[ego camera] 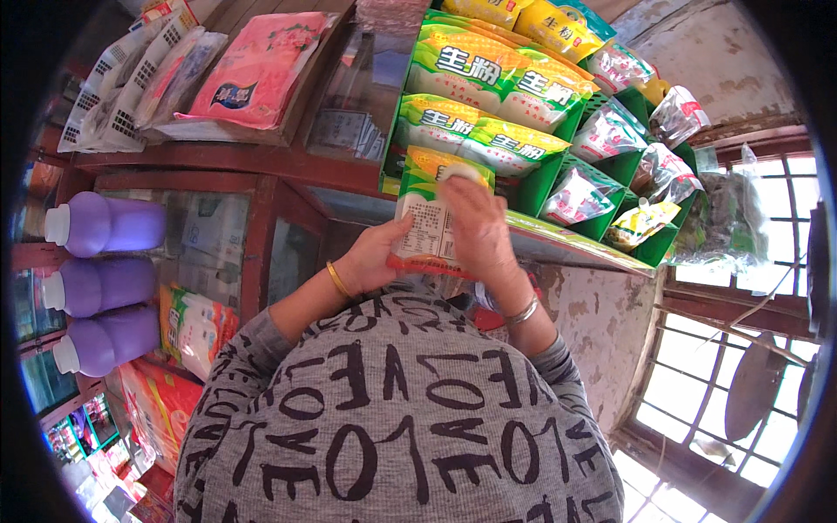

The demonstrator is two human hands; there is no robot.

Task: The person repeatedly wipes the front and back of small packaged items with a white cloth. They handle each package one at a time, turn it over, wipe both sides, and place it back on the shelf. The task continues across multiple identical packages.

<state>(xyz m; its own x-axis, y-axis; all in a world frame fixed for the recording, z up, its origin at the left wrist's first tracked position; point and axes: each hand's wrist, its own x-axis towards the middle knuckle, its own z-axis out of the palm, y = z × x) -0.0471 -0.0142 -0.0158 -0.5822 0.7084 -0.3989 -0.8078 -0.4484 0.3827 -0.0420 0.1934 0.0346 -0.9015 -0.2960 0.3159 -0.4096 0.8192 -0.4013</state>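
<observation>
My left hand [376, 252], with a yellow bangle at its wrist, grips the left edge of a plastic packet of starch powder [425, 225]. The packet is green, yellow and white with a red lower edge, and its printed back panel faces up. Over the packet's right side lies my right hand [476, 222], blurred, a silver bracelet at its wrist. Something white shows at its fingertips; whether that is a cloth or the packet's print is unclear. Just beyond stand matching starch packets [467, 72] in a green display rack [556, 167].
Clear bags with red-and-white labels [608, 131] fill the rack's right compartments. Purple bottles [124, 225] with white caps stand at left, beside a glass-fronted wooden cabinet [258, 248]. Pink packaged goods [258, 72] lie on top. A barred window [713, 372] is at right.
</observation>
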